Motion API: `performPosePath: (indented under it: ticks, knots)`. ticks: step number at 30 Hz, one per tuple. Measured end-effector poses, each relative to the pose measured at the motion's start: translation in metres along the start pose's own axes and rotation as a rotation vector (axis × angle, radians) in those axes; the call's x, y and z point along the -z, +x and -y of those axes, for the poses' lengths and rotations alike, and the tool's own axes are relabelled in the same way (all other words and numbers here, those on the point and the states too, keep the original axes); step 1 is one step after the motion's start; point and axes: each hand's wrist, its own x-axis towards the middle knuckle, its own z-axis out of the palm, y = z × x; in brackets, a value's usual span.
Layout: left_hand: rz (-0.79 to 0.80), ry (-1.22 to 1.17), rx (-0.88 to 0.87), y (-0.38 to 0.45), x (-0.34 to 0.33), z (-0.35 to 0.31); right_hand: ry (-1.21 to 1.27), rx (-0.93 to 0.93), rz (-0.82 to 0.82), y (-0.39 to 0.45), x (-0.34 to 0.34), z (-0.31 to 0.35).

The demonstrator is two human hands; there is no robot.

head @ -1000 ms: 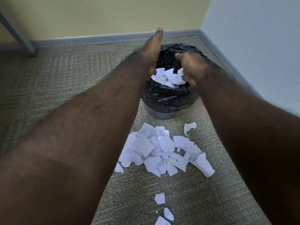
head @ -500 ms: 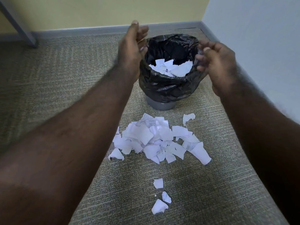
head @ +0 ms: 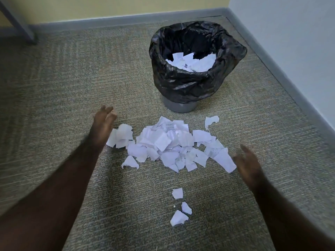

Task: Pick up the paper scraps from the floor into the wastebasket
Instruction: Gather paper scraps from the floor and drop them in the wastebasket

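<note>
A pile of white paper scraps lies on the carpet in front of the wastebasket, a grey bin lined with a black bag that holds more white scraps. Three stray scraps lie nearer to me. My left hand hovers at the pile's left edge, fingers extended, empty. My right hand is at the pile's right edge, fingers spread, empty. Both hands are motion-blurred.
Grey-green carpet covers the floor. A grey baseboard runs along the yellow back wall and down the white right wall, close behind the basket. A dark furniture leg stands at the far left.
Both hands left the rim of the wastebasket and came down toward me, now flanking the pile on the floor. The scraps they held over the basket lie inside it.
</note>
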Motion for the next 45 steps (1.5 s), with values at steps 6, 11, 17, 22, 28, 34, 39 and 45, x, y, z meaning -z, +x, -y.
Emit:
performPosePath:
  ticks: [6, 11, 17, 22, 28, 34, 39, 45]
  knots:
    - [0.119, 0.280, 0.181, -0.002, -0.002, 0.051, -0.083, -0.037, -0.035, -0.025, -0.036, -0.039]
    - [0.218, 0.371, 0.186, 0.005, -0.014, 0.073, -0.020, -0.037, -0.088, -0.019, -0.052, -0.028]
    - [0.102, 0.240, 0.059, -0.015, -0.037, 0.076, 0.054, 0.021, -0.068, 0.001, -0.059, -0.009]
    - [0.126, 0.174, 0.014, -0.034, -0.052, 0.076, 0.019, 0.049, 0.010, 0.019, -0.062, 0.006]
    - [0.161, 0.051, -0.005, -0.049, -0.069, 0.071, -0.005, 0.154, 0.157, 0.034, -0.077, 0.033]
    - [0.208, 0.036, 0.040, -0.058, -0.086, 0.075, -0.072, 0.234, 0.260, 0.026, -0.102, 0.056]
    - [0.277, 0.019, 0.005, -0.071, -0.105, 0.069, -0.011, 0.300, 0.318, 0.006, -0.123, 0.066]
    - [0.304, -0.122, -0.014, -0.094, -0.126, 0.049, 0.179, 0.247, 0.328, -0.011, -0.151, 0.075]
